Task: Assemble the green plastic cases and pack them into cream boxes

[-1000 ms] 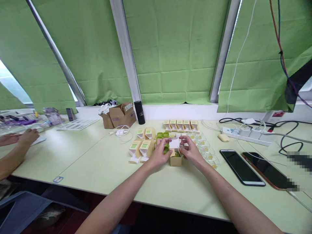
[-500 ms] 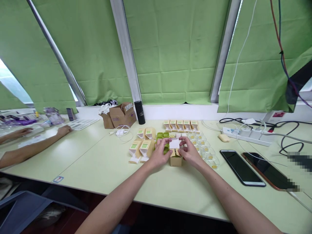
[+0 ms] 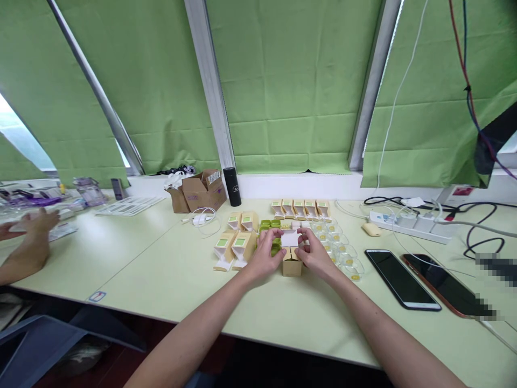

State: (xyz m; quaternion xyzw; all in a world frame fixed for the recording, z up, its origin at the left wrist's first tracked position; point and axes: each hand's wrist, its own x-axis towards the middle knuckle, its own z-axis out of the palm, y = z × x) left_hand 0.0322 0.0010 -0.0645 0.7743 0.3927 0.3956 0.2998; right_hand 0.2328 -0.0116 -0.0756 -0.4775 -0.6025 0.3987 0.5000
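Note:
A small tan cardboard box (image 3: 291,266) with a white top flap stands on the pale green table (image 3: 169,280). My left hand (image 3: 265,254) pinches its left side and flap. My right hand (image 3: 315,253) grips its right side, fingers curled over the flap. Green inserts (image 3: 270,223) lie just behind the box. Assembled tan boxes with green labels (image 3: 235,247) stand to the left. A row of small open boxes (image 3: 299,208) stands behind. Clear plastic trays with yellow pieces (image 3: 346,256) lie to the right.
Two phones (image 3: 399,279) lie at the right, with a power strip (image 3: 407,223) and cables behind them. A brown carton (image 3: 200,191) and a black cylinder (image 3: 231,186) stand near the window sill. Another person's hand (image 3: 35,226) works at the far left among purple-tinted packs.
My hands have drawn closer together over the box, pressing its white flap down. The other person's arm at the left reached out toward the trays and pulled back.

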